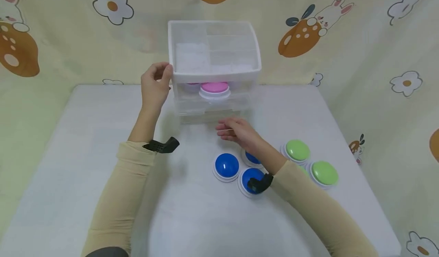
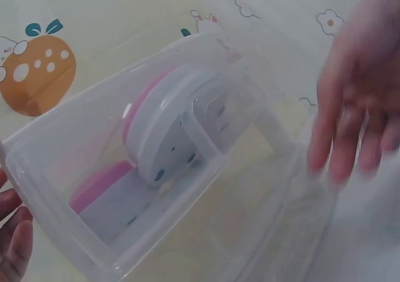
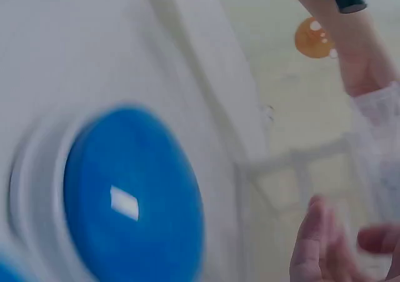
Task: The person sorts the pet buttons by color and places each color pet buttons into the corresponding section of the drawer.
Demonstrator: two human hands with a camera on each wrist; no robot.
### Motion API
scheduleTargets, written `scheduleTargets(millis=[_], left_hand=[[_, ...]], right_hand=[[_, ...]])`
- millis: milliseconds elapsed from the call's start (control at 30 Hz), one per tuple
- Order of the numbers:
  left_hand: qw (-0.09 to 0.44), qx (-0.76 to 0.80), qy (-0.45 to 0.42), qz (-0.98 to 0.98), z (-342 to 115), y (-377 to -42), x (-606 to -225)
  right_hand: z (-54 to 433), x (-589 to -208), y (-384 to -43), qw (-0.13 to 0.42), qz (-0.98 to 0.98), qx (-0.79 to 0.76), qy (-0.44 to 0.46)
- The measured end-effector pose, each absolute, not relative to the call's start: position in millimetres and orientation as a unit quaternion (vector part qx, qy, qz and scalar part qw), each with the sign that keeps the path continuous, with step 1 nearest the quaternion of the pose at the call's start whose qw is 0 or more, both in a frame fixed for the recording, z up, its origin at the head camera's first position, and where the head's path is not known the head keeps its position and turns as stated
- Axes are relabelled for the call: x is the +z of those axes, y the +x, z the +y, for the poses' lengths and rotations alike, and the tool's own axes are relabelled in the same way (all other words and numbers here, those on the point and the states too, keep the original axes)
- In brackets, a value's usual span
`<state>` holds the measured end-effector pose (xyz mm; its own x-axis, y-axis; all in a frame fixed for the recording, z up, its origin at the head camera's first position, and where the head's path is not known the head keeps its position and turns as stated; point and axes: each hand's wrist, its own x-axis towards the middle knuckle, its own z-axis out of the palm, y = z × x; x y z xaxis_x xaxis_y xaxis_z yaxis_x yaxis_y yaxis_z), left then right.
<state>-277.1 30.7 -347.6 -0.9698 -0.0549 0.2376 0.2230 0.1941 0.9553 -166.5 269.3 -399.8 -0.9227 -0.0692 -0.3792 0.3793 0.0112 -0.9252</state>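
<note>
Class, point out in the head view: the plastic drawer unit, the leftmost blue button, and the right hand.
Plastic drawer unit (image 1: 215, 76): head view, front of its rim.
Leftmost blue button (image 1: 227, 165): head view, blue dome.
Right hand (image 1: 239, 131): head view, its middle.

A cloth-screened tabletop spot, home or studio unclear: a white table (image 1: 192, 219) stands against patterned cloth (image 1: 264, 5) with cartoon rabbits (image 1: 329, 17) and flowers (image 1: 112, 5).
</note>
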Motion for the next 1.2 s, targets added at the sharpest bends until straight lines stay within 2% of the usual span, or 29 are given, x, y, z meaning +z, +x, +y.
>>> scheduleTargets(millis=[67, 100, 200, 333, 533, 700, 933, 1200], left_hand=[[0.113, -0.636, -0.049, -0.762, 30, -277, -347], [0.111, -0.638, -0.046, -0.761, 30, -277, -347], [0.098, -0.645, -0.041, -0.757, 34, -276, -346], [0.082, -0.646, -0.043, -0.758, 35, -276, -346], [0.095, -0.645, -0.045, -0.757, 33, -277, -344], [0.097, -0.644, -0.044, -0.757, 29, -278, -343], [0.109, -0.644, -0.047, -0.756, 32, -277, -344], [0.100, -0.648, -0.046, -0.754, 34, -275, -343]], right_hand=[[260, -404, -177, 0.203, 0.599, -0.758, 0.161], [255, -406, -182, 0.197, 0.552, -0.791, 0.177], [246, -410, -194, 0.141, 0.440, -0.861, 0.211], [237, -413, -205, 0.084, 0.387, -0.889, 0.229], [229, -411, -208, 0.065, 0.363, -0.905, 0.210], [222, -411, -196, 0.068, 0.379, -0.897, 0.215], [215, -409, -157, 0.065, 0.417, -0.876, 0.231], [211, -409, -120, 0.078, 0.452, -0.859, 0.229]])
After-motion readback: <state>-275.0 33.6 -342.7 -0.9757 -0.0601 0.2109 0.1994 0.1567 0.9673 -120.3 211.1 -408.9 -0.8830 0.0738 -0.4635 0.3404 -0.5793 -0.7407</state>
